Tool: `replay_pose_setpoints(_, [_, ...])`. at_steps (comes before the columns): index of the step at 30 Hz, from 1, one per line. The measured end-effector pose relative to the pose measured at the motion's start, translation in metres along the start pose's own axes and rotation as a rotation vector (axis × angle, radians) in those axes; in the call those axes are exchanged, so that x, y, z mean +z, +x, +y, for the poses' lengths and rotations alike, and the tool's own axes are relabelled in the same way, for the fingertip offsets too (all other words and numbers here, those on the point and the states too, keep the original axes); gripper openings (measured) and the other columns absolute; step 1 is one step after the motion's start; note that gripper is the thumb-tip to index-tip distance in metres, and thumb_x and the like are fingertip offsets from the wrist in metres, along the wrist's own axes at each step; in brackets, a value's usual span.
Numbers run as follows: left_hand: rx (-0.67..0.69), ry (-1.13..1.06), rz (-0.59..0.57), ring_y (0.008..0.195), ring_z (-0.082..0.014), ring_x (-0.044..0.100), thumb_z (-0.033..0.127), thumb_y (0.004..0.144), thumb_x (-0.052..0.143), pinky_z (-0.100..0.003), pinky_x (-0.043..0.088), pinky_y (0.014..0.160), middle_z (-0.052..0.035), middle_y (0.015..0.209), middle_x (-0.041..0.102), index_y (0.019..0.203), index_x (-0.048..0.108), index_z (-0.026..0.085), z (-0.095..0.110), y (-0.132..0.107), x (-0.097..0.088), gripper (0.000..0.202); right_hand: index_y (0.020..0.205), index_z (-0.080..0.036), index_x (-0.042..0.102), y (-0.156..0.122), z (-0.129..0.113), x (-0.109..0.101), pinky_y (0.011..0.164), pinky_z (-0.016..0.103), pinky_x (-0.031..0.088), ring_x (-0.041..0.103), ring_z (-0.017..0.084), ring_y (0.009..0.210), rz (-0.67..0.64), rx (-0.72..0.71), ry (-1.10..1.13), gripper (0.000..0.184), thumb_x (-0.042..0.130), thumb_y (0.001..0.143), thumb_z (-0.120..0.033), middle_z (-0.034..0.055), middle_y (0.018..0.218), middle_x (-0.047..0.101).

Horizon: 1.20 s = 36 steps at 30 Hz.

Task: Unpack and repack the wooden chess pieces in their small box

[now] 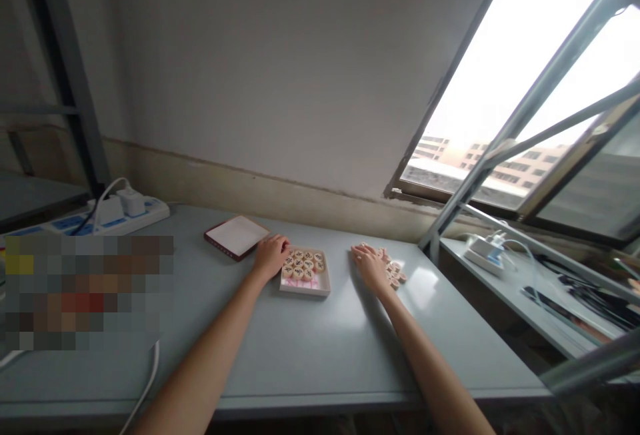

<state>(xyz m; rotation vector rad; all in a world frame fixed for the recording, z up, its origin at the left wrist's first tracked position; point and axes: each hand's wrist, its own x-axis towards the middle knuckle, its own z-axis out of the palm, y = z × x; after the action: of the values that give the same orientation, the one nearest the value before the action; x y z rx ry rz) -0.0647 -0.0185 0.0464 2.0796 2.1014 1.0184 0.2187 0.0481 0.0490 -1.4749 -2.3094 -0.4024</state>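
On a grey table (295, 362), a shallow white tray (305, 290) holds round wooden xiangqi pieces (301, 264) packed in rows, with dark characters on top. Pink marks show on the tray floor below them. My left hand (271, 256) lies at the tray's left corner, its fingertips reaching the nearest pieces. A loose cluster of wooden pieces (394, 274) sits to the right of the tray, partly covered by my right hand (371, 268). That hand rests flat, fingers slightly apart. Neither hand visibly grips anything.
A flat red-edged box with a white top (236, 236) lies behind my left hand. A power strip (113, 218) with plugs and cables sits at back left. A window is at right, above a lower shelf with a charger (484, 255) and dark cables.
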Motion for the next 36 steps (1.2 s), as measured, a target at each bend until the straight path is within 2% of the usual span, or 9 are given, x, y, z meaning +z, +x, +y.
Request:
replay_pose_setpoints(3, [-0.002, 0.003, -0.001, 0.088, -0.0172, 0.054, 0.018, 0.077, 0.045, -0.029, 0.036, 0.081, -0.0037, 0.090, 0.063, 0.083, 0.059, 0.020, -0.001, 0.001, 0.003, 0.015, 0.095, -0.028, 0.062, -0.015, -0.018, -0.018, 0.097, 0.052, 0.012, 0.051, 0.023, 0.100, 0.019, -0.085, 0.091, 0.021, 0.044, 0.084, -0.029, 0.0024, 0.098, 0.065])
replay_pose_setpoints(7, [0.012, 0.019, 0.001, 0.087, -0.0171, 0.054, 0.018, 0.077, 0.045, -0.029, 0.037, 0.080, -0.0034, 0.088, 0.063, 0.081, 0.059, 0.019, -0.003, 0.003, 0.005, 0.015, 0.090, -0.029, 0.062, -0.026, -0.047, -0.039, 0.094, 0.046, 0.020, 0.055, 0.021, 0.090, 0.027, -0.093, 0.249, 0.022, 0.047, 0.082, -0.042, -0.0003, 0.089, 0.066])
replay_pose_setpoints(10, [0.026, 0.031, 0.006, 0.087, -0.0173, 0.054, 0.018, 0.077, 0.045, -0.029, 0.037, 0.079, -0.0036, 0.090, 0.063, 0.081, 0.059, 0.019, -0.003, 0.002, 0.005, 0.015, 0.091, -0.028, 0.060, -0.027, -0.068, -0.046, 0.093, 0.043, 0.023, 0.056, 0.019, 0.086, 0.009, -0.104, 0.341, 0.024, 0.049, 0.080, -0.045, -0.0007, 0.088, 0.066])
replay_pose_setpoints(13, [0.038, 0.042, 0.024, 0.087, -0.0176, 0.054, 0.018, 0.077, 0.045, -0.030, 0.037, 0.080, -0.0035, 0.089, 0.063, 0.081, 0.059, 0.019, -0.003, 0.001, 0.004, 0.014, 0.083, -0.027, 0.061, -0.027, -0.082, -0.047, 0.094, 0.044, 0.020, 0.055, 0.018, 0.086, -0.024, -0.166, 0.321, 0.021, 0.047, 0.082, -0.042, -0.0007, 0.084, 0.066])
replay_pose_setpoints(18, [0.036, 0.053, 0.036, 0.086, -0.0171, 0.054, 0.018, 0.077, 0.044, -0.029, 0.037, 0.079, -0.0032, 0.088, 0.063, 0.081, 0.058, 0.019, -0.003, -0.001, 0.005, 0.014, 0.079, -0.027, 0.064, -0.034, -0.090, -0.048, 0.095, 0.046, 0.017, 0.045, 0.022, 0.103, 0.035, -0.230, 0.188, 0.019, 0.048, 0.083, -0.034, 0.0022, 0.108, 0.058])
replay_pose_setpoints(23, [0.026, 0.043, 0.020, 0.086, -0.0171, 0.054, 0.017, 0.077, 0.044, -0.029, 0.037, 0.078, -0.0034, 0.090, 0.063, 0.081, 0.058, 0.019, -0.003, 0.000, 0.006, 0.014, 0.083, -0.032, 0.067, -0.044, -0.088, -0.052, 0.097, 0.047, 0.014, 0.040, 0.022, 0.109, 0.055, -0.254, 0.109, 0.017, 0.050, 0.083, -0.030, -0.0010, 0.117, 0.052])
replay_pose_setpoints(29, [0.021, 0.044, 0.018, 0.086, -0.0168, 0.054, 0.018, 0.077, 0.044, -0.029, 0.037, 0.079, -0.0033, 0.088, 0.063, 0.081, 0.058, 0.019, -0.002, -0.001, 0.004, 0.014, 0.095, -0.037, 0.063, -0.046, -0.083, -0.055, 0.097, 0.046, 0.016, 0.039, 0.022, 0.111, 0.047, -0.267, 0.076, 0.023, 0.043, 0.086, -0.039, -0.0024, 0.122, 0.049])
replay_pose_setpoints(33, [0.031, 0.048, 0.024, 0.086, -0.0175, 0.054, 0.019, 0.077, 0.044, -0.030, 0.037, 0.079, -0.0032, 0.088, 0.063, 0.081, 0.058, 0.019, -0.002, -0.002, 0.003, 0.014, 0.101, -0.033, 0.061, -0.039, -0.049, -0.045, 0.097, 0.044, 0.018, 0.039, 0.022, 0.112, 0.129, -0.088, -0.025, 0.025, 0.041, 0.086, -0.032, 0.0009, 0.121, 0.050])
replay_pose_setpoints(36, [0.034, 0.053, 0.035, 0.087, -0.0178, 0.054, 0.019, 0.077, 0.045, -0.030, 0.037, 0.079, -0.0035, 0.089, 0.062, 0.081, 0.058, 0.019, -0.003, -0.002, 0.004, 0.014, 0.111, -0.028, 0.056, -0.040, -0.010, -0.027, 0.094, 0.047, 0.020, 0.034, 0.027, 0.118, 0.117, 0.074, -0.148, 0.031, 0.046, 0.082, -0.028, 0.0065, 0.131, 0.041])
